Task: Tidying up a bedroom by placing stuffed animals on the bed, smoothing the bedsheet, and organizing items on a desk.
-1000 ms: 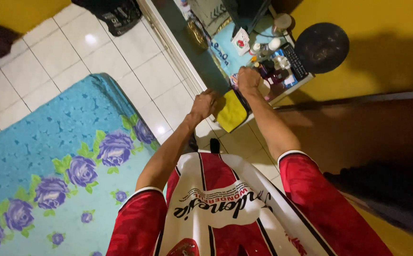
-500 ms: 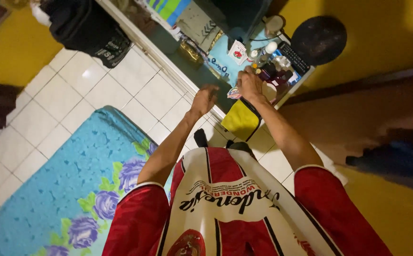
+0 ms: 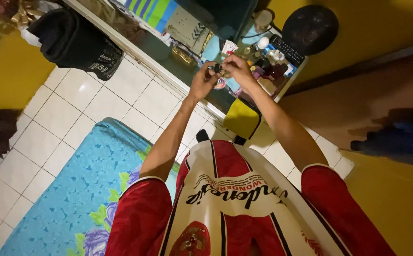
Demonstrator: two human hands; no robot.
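Observation:
My left hand (image 3: 202,80) and my right hand (image 3: 235,67) meet above the edge of a cluttered low table (image 3: 289,81). Between their fingertips is a small dark object (image 3: 219,70); both hands pinch it, and what it is I cannot tell. A small round sticker-like disc (image 3: 220,84) lies just below the hands. Bottles and small jars (image 3: 263,50) stand on the table's blue top just beyond my right hand.
A yellow cloth (image 3: 242,119) hangs at the table's front. A round dark pan-like disc (image 3: 310,29) leans on the yellow wall. A black bag (image 3: 76,40) lies on the white tiled floor. A blue flowered mattress (image 3: 69,199) lies at the left.
My right hand has lifted off the tabletop and my left hand has risen to meet it; both now pinch a small dark object. The view has tilted further along the floor.

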